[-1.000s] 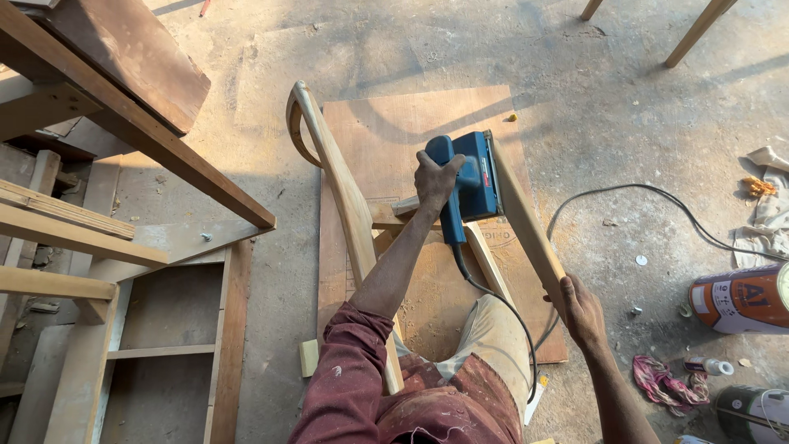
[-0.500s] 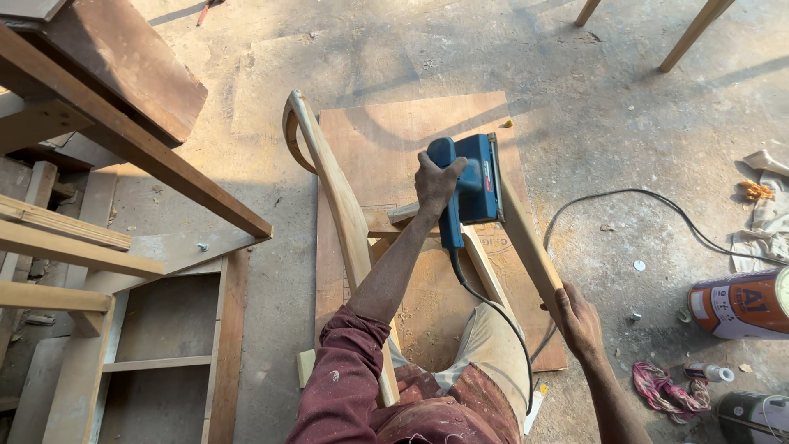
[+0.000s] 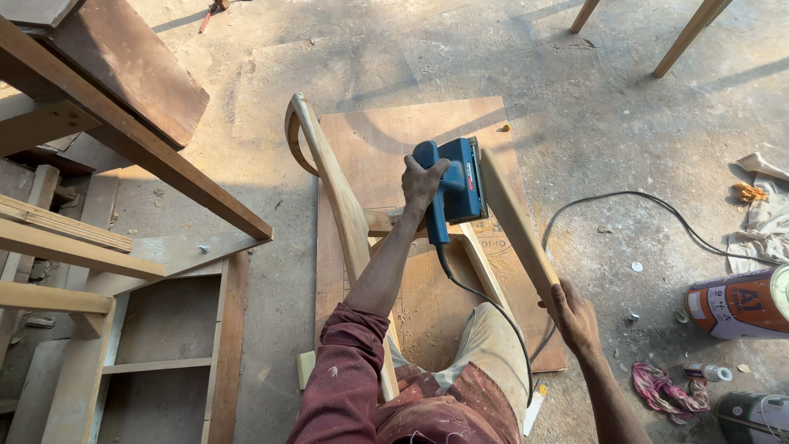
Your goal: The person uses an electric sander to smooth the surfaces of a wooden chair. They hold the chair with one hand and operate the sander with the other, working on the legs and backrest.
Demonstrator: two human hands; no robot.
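Note:
My left hand [image 3: 423, 182] is shut around the handle of a blue electric sander [image 3: 463, 185]. The sander rests against the far end of a pale wooden rail [image 3: 514, 218], part of a chair frame lying on the floor. My right hand [image 3: 575, 316] grips the near end of that rail. A second, curved rail [image 3: 329, 173] of the frame runs along the left of my left arm. The frame lies on a brown plywood sheet [image 3: 386, 140]. The sander's black cord [image 3: 625, 201] loops off to the right across the concrete.
Wooden furniture frames and beams [image 3: 123, 247] crowd the left side. On the right lie a paint can [image 3: 740, 302] on its side, a pink rag [image 3: 662, 388], a small bottle [image 3: 707, 372] and pale cloth [image 3: 764, 214]. Two wooden legs [image 3: 686, 37] stand at the top right.
Both hands keep their grips. The sander has edged slightly toward me along the rail, and the view has shifted a little.

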